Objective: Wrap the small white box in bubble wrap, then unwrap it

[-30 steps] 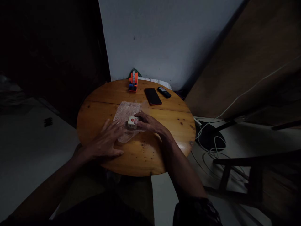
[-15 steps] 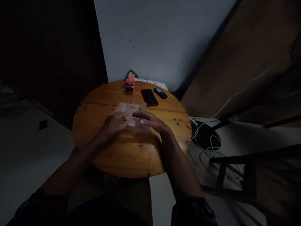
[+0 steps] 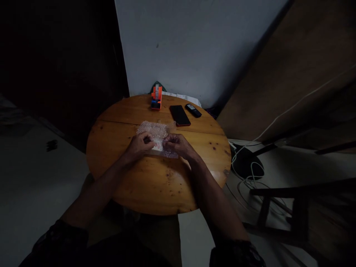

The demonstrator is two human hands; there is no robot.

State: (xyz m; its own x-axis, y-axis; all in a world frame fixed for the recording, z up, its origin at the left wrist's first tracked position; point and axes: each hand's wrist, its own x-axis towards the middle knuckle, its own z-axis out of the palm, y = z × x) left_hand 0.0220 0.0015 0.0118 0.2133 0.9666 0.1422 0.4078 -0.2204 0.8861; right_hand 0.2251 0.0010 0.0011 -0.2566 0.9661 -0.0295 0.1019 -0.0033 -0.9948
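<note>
My small box [image 3: 157, 145] has gone from bare to covered, and both my hands have closed in on it.
A second ago its printed top was exposed; now a layer of bubble wrap [image 3: 151, 128] lies over it, its red print showing only faintly through, and the near flap that drooped toward me is folded up. My left hand [image 3: 139, 144], then spread wide with the thumb out, is now curled in at the box's left side. My right hand [image 3: 179, 144], its fingers stretched out half a second ago, has bent them down at the right.
</note>
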